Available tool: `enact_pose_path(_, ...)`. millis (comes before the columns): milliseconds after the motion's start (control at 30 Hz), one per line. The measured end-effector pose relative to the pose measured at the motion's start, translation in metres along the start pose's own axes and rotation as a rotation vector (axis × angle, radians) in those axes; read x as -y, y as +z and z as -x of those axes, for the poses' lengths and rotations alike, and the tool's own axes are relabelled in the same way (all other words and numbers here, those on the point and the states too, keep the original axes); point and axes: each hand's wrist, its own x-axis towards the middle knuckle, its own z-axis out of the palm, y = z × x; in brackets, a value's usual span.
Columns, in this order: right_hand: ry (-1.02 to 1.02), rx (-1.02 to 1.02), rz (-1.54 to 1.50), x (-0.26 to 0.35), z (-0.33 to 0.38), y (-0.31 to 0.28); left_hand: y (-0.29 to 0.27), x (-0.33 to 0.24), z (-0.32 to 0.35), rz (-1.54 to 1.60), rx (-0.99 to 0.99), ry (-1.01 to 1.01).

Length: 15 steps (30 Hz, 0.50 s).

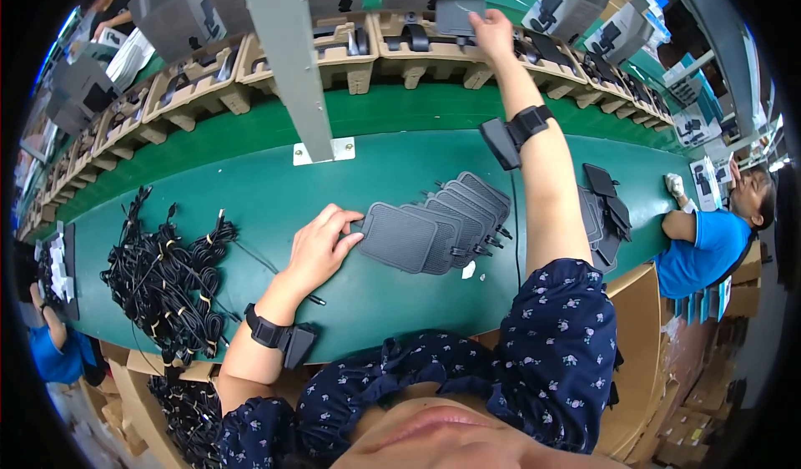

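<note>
My left hand (321,245) pinches the left edge of a dark grey flat pad (399,237) with rounded corners. It is the nearest of a fanned row of similar pads (476,206) on the green table. My right arm stretches far forward, and my right hand (494,35) holds another dark flat pad (459,22) by its right side. That pad is over a brown moulded pulp tray (388,47), which has black parts in it. Whether the pad touches the tray I cannot tell.
Bundled black cables (167,277) lie at the left. More dark pads (602,214) are piled right of my right arm. A grey metal post (292,68) rises from the table. Several pulp trays (188,98) line the raised back ledge. Co-workers sit at both sides, one in a blue shirt (701,248).
</note>
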Motion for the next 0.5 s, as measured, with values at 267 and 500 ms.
enact_pose_path(267, -0.105, 0.245, 0.376, -0.015, -0.007, -0.008, 0.0, 0.014, 0.002, -0.042, -0.022, 0.007)
enact_pose_path(500, -0.428, -0.027, 0.385, 0.094, 0.113, 0.006, -0.002, 0.022, 0.01, 0.0, 0.081, -0.017)
